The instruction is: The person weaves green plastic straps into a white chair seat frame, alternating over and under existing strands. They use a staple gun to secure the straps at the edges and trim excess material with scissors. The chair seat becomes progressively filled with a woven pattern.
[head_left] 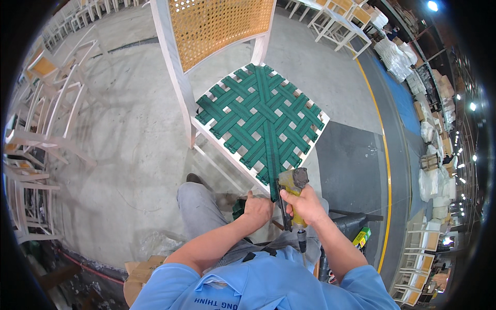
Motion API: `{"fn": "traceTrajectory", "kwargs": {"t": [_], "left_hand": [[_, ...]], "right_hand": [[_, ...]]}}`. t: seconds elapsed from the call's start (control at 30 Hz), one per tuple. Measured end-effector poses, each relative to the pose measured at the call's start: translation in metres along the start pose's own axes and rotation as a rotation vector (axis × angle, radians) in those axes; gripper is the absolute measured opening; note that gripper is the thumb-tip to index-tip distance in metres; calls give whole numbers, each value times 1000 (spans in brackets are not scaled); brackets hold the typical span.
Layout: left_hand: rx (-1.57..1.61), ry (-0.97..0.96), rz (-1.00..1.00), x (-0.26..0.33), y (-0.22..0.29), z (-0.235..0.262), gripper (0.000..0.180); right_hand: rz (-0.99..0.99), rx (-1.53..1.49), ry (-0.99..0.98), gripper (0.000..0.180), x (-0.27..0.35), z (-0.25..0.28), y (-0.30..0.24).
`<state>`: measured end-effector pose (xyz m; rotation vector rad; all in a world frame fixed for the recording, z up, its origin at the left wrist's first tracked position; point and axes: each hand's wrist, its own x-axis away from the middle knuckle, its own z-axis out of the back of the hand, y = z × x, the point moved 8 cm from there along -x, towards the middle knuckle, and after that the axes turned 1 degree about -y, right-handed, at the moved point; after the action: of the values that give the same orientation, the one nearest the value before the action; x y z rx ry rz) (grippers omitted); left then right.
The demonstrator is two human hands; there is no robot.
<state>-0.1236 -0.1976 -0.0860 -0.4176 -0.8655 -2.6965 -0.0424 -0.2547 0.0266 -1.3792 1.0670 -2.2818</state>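
Note:
A white wooden chair (174,77) with a cane back stands in front of me. Its seat is woven from green webbing straps (261,116). My right hand (305,204) grips a yellow pneumatic staple gun (290,192), whose nose rests on the seat's near front edge over a green strap. Just left of the gun, my left hand (257,209) pulls the end of that green strap down over the seat rail. A dark air hose hangs below the gun's handle.
Rows of unfinished white chairs (36,129) stand along the left and at the back. A yellow floor line (385,155) runs down the right, with bagged stock beyond it. Cardboard (137,276) lies near my left elbow. Concrete floor surrounds the chair.

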Motion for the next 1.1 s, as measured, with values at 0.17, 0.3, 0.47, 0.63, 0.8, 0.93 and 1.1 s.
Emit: {"fn": "traceTrajectory", "kwargs": {"t": [0.17,0.3,0.47,0.63,0.8,0.93,1.1], "left_hand": [[-8,16,10,-3,-4,-5,43],[57,70,46,2,1,2,45],[356,254,126,28,7,26,44],[1285,151,38,27,-9,70,34],[1453,1,131,-18,-31,126,33],[1415,-50,204,-48,-44,125,34],[1482,-93,219,-57,-45,114,35]], "right_hand": [[67,-65,2,28,3,-14,-5],[80,-156,21,26,9,-3,1],[163,-309,122,26,41,29,1],[175,-353,201,28,62,51,17],[181,-321,118,32,47,41,18],[170,-272,52,35,26,26,6],[144,-307,29,35,14,21,2]]}}
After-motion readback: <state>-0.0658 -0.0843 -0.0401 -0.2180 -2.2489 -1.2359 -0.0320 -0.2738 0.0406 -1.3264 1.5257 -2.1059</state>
